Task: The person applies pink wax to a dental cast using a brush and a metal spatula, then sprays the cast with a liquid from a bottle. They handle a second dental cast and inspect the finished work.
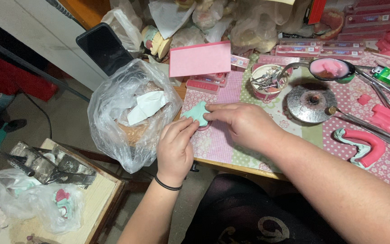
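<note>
Cluttered workbench with a patterned cloth (213,144) as the surface. One pale green cast (197,113) lies near the cloth's left edge, pinched between the fingertips of both hands: left hand (175,149) curled at its near side, right hand (244,124) gripping from the right. Just left, past the bench edge, one clear plastic bag (127,117) crowds the hands. Bare cloth stays open near the bench's front edge. Right: one round metal burner (311,103), one pink wax arch (366,147).
</note>
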